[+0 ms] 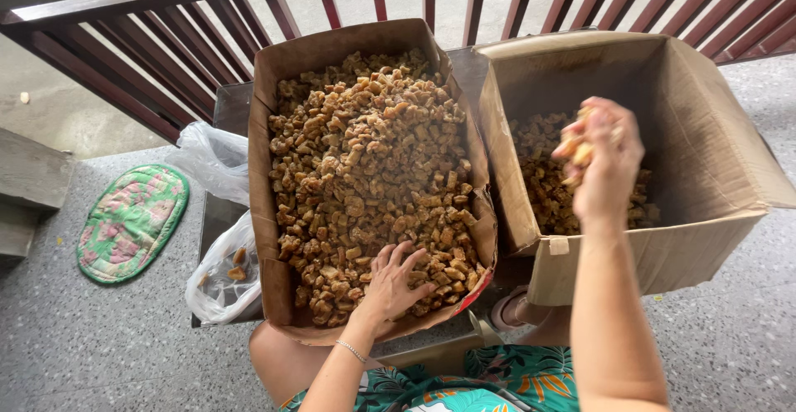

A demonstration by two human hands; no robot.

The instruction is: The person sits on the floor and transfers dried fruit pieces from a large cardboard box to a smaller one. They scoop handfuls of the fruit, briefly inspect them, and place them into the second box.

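Two cardboard boxes: my left hand [391, 281] spreads open-fingered on the brown chunks [369, 172] heaped in the left box [264, 130], my right hand [604, 159] cups several light, brittle-looking pieces over the part-filled right box [705, 130], best pinched gently by their edges.

Golden-brown chunks [369, 172] fill tan cardboard boxes [274, 130] — a green, pink-flowered mat [133, 221] lies left, dark red-brown railing [166, 39] far, speckled grey floor [730, 337] beneath.
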